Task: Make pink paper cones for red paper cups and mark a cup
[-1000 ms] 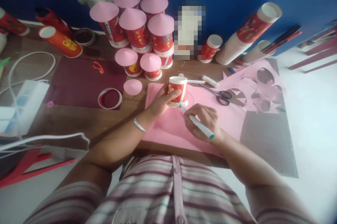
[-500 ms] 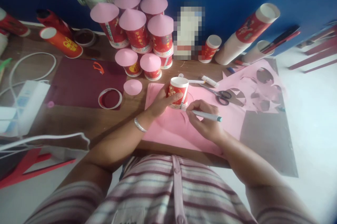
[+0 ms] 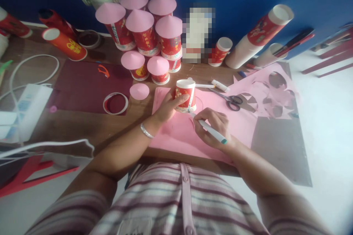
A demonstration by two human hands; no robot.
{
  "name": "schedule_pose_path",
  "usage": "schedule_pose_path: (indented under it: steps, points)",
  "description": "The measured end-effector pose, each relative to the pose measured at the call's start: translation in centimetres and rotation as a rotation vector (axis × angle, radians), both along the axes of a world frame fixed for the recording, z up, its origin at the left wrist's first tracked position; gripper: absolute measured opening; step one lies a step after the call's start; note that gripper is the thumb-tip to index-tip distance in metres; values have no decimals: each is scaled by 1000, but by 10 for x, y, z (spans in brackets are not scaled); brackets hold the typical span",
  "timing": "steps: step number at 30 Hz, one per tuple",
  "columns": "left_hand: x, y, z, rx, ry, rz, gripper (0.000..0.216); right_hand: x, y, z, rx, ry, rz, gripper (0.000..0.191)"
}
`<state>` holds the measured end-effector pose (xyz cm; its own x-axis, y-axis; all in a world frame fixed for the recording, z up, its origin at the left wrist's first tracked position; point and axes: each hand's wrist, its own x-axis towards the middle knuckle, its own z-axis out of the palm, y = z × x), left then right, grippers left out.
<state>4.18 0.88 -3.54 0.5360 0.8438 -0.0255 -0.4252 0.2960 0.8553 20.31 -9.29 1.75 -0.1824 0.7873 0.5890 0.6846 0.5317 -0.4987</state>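
Left hand (image 3: 168, 107) closed around red paper cup (image 3: 185, 95), upside down on pink sheet (image 3: 179, 135) on the surface. Right hand (image 3: 213, 126) in closed grip on white marker (image 3: 211, 131), tip touching the sheet at cup rim. Scissors (image 3: 230, 99) lying near, to the right.

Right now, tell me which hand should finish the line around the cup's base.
Probably the right hand: it grips the pen, tip at the cup base. Left hand steadies the cup.
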Motion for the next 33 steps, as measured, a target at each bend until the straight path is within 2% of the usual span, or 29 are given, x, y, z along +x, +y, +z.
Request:
schedule_pose_path:
  steps: [15,26,33]
  points:
    - [0,1,2,-58,17,-16,40,1,2,-5,79,-33,1,17]
    - [-1,1,2,-53,-21,-22,41,0,1,2,93,-40,-37,17]
    - [1,1,6,-82,-2,11,43,0,0,6,117,-15,-2,18]
